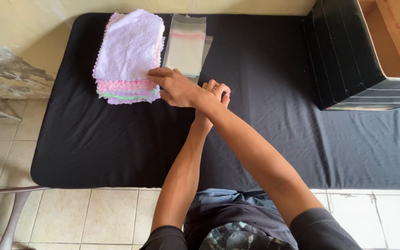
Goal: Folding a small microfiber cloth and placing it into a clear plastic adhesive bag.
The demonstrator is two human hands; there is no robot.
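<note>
On the black-draped tabletop [116, 139], against a cream wall with flaking paint at left, lies a stack of small fleecy cloths [128, 53]: white on top, pink and green edges showing beneath. Just beside it, to the right, a pile of clear plastic bags [186, 46]. Far right: black-sided cardboard box [348, 60], open top. Floor: pale tiles; part of a metal chair frame [10, 203] at lower left. The person's arms cross. Right hand [177, 85] reaches over the left forearm, fingertips touching the near right corner of the cloth stack; grip loosely spread, pinching nothing visible. Left hand [216, 92] mostly hidden behind the right wrist, fingers curled; cannot tell its grip.
</note>
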